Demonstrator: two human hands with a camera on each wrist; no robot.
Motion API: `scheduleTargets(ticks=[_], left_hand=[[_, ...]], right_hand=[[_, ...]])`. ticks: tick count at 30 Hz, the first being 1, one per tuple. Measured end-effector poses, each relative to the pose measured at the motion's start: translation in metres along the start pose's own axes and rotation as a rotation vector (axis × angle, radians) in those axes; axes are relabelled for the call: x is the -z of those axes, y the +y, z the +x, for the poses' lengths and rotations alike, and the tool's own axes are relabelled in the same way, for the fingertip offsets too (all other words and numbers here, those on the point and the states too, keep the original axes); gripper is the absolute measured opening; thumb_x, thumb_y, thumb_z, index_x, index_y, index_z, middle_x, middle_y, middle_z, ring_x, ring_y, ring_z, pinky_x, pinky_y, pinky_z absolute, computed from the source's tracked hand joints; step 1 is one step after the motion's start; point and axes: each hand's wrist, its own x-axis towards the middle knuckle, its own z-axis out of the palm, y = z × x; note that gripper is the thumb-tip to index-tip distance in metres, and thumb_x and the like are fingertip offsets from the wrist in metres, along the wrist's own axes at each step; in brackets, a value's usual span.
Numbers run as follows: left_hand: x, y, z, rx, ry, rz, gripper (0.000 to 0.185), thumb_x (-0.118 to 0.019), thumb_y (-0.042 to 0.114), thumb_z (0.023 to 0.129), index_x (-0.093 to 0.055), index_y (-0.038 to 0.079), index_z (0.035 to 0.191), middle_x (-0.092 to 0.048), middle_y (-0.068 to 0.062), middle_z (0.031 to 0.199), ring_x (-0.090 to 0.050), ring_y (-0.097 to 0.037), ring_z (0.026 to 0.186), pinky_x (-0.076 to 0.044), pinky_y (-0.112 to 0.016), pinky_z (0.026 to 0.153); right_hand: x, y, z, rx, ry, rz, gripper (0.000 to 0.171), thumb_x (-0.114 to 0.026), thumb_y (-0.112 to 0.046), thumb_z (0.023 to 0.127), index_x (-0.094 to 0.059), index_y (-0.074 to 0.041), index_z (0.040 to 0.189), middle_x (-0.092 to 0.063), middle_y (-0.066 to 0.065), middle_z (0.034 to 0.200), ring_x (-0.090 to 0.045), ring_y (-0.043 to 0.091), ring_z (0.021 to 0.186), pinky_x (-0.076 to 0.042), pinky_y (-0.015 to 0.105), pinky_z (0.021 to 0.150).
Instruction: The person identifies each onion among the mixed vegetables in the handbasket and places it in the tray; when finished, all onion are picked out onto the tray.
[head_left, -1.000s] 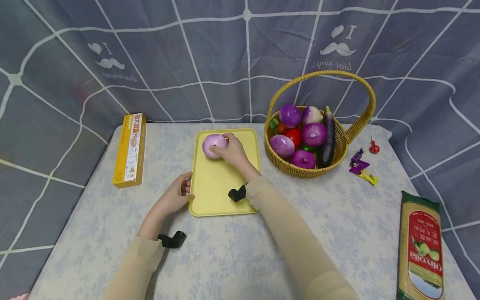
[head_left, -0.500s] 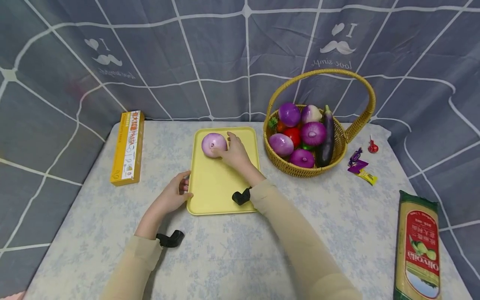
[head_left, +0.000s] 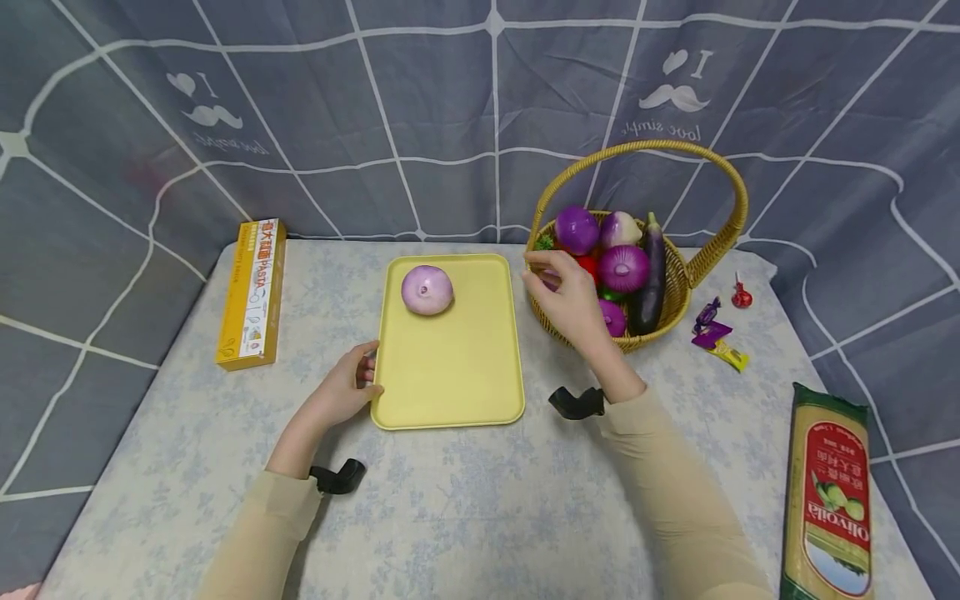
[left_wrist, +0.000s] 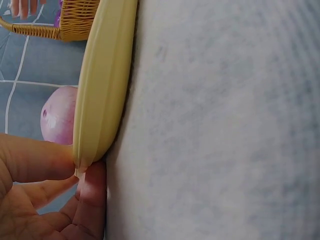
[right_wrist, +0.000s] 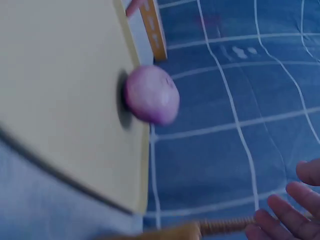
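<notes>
A: The right hand is no longer on the pale purple onion; a second ago its fingers were round that onion at the far end of the yellow tray, and now the onion sits there alone, untouched, upright with its top facing up.

B: And where has that hand gone?

A: Over to the wicker basket; it hangs at the near left rim, fingers loosely spread and holding nothing, just above the purple onions inside; in the right wrist view the fingertips show apart and empty beside the rim.

B: The left hand?

A: Unchanged; it pinches the tray's near left edge, thumb on top and fingers beneath, as the left wrist view shows plainly; the tray has not shifted on the table.

B: So what do you make of it?

A: I judge one onion is set down and released; the hand at the basket suggests another vegetable is being reached for, though nothing is gripped yet; the eggplant and tomato lie near those fingers as well, so I cannot tell which it is nearest.
</notes>
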Motion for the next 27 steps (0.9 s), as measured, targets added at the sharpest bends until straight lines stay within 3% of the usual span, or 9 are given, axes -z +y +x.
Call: scheduleTargets(ticks=[7, 13, 22, 27], left_hand=[[0.0, 0.0, 0.001, -0.015, -0.005, 0.007, 0.069, -0.058, -0.009, 0.091, -0.022, -0.011, 0.15, -0.044, -0.02, 0.113, -0.044, -0.027, 0.098, -0.041, -0.036, 0.081], [0.002, 0.002, 0.0, -0.011, -0.007, 0.012, 0.07, -0.057, -0.009, 0.092, -0.021, -0.011, 0.151, -0.045, -0.022, 0.116, -0.046, -0.029, 0.099, -0.042, -0.04, 0.084], [0.003, 0.003, -0.002, -0.004, -0.014, 0.006, 0.07, -0.058, -0.007, 0.092, -0.02, -0.01, 0.152, -0.046, -0.023, 0.118, -0.046, -0.029, 0.101, -0.042, -0.04, 0.085], [0.003, 0.001, 0.0, 0.001, -0.014, -0.001, 0.07, -0.058, -0.007, 0.092, -0.02, -0.01, 0.152, -0.046, -0.024, 0.12, -0.048, -0.031, 0.104, -0.043, -0.041, 0.088]], right_hand=[[0.053, 0.022, -0.008, -0.018, 0.159, -0.123, 0.03, -0.066, -0.018, 0.095, -0.067, -0.003, 0.121, -0.064, 0.015, 0.123, -0.061, 0.032, 0.116, -0.049, 0.045, 0.101], [0.081, 0.036, -0.011, -0.086, 0.242, -0.189, 0.033, -0.067, -0.02, 0.093, -0.067, -0.004, 0.122, -0.062, 0.018, 0.125, -0.056, 0.036, 0.118, -0.044, 0.051, 0.102], [0.095, 0.049, -0.007, -0.096, 0.239, -0.196, 0.042, -0.073, -0.021, 0.09, -0.063, -0.003, 0.126, -0.059, 0.019, 0.125, -0.051, 0.032, 0.114, -0.042, 0.048, 0.101], [0.099, 0.055, -0.003, -0.147, 0.176, -0.239, 0.055, -0.074, -0.026, 0.089, -0.055, -0.003, 0.135, -0.053, 0.019, 0.138, -0.046, 0.037, 0.129, -0.038, 0.053, 0.109]])
